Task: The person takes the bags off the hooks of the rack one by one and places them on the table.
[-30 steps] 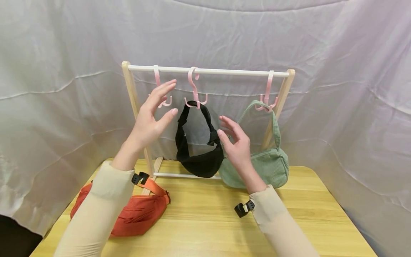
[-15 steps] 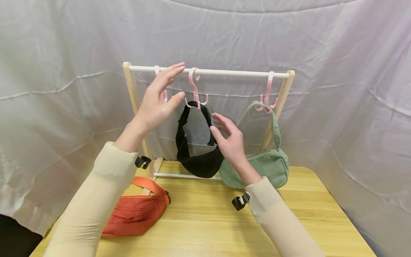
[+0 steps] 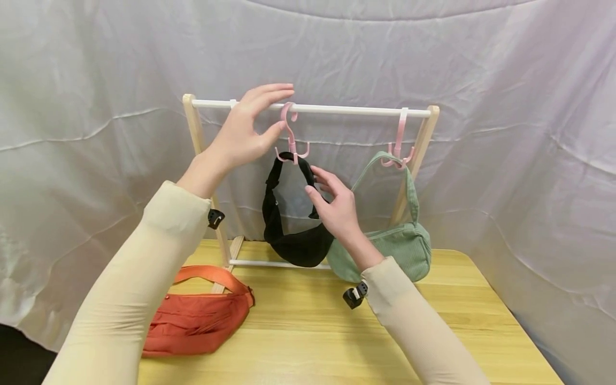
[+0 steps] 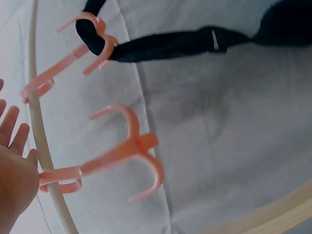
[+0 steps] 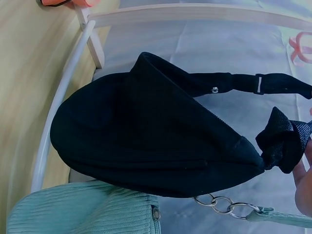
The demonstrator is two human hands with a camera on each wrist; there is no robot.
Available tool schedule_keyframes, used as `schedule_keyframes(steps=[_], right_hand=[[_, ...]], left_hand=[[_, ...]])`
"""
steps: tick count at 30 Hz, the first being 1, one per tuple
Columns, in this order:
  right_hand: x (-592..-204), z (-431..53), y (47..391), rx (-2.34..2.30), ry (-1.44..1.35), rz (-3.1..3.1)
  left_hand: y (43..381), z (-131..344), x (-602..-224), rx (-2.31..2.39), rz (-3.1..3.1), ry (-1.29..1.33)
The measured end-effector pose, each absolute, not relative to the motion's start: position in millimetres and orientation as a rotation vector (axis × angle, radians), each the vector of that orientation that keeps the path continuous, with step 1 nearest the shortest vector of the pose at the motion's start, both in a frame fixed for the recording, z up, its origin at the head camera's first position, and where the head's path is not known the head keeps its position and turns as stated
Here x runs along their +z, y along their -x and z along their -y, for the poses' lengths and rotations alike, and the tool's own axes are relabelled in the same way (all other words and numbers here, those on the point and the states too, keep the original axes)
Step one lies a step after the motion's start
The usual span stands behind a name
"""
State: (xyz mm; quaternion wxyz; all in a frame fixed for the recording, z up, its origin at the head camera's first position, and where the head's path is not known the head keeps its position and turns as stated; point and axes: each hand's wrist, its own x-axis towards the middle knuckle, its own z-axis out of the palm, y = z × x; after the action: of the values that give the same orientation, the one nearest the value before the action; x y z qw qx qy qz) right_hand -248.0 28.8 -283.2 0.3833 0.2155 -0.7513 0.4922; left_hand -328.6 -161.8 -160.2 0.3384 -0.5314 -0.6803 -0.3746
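A black shoulder bag [image 3: 299, 247] hangs by its strap from the middle pink hook hanger [image 3: 291, 140]. My left hand [image 3: 243, 128] is raised beside that hanger at rail height, fingers extended and thumb spread apart from them, holding nothing. It covers most of the left pink hanger in the head view; the left wrist view shows this hanger [image 4: 114, 155] with bare prongs. My right hand [image 3: 334, 206] is at the right side of the black strap, thumb and fingers parted, fingertips right at the strap. The right wrist view has its fingers [image 5: 303, 187] close to the strap's knot [image 5: 282, 141].
A green corduroy bag [image 3: 401, 251] hangs from the right pink hanger [image 3: 399, 141], partly behind my right forearm. The rack's white rail [image 3: 356, 110] spans two wooden uprights. A red-orange waist bag [image 3: 202, 321] lies on the wooden table [image 3: 298, 331] at left, partly behind my left sleeve.
My left hand has moved right and up, from near the left hanger to the middle one. The right hand has moved left and slightly up, to the black strap. The bags hang as before.
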Motion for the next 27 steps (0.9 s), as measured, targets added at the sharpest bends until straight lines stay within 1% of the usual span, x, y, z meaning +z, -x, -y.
schedule_keyframes(steps=[2, 11, 17, 27], right_hand=[[-283, -28, 249, 1.249, -0.537, 1.927], [-281, -24, 255, 1.227, -0.563, 1.921], [-279, -22, 260, 1.248, -0.590, 1.926], [-280, -19, 266, 1.309, -0.588, 1.881]], left_hand=[[342, 161, -160, -0.901, 1.780, 1.387], [353, 166, -148, -0.624, 1.890, 1.357], [358, 169, -149, -0.648, 1.986, 1.395], [361, 164, -153, -0.792, 1.857, 1.454]])
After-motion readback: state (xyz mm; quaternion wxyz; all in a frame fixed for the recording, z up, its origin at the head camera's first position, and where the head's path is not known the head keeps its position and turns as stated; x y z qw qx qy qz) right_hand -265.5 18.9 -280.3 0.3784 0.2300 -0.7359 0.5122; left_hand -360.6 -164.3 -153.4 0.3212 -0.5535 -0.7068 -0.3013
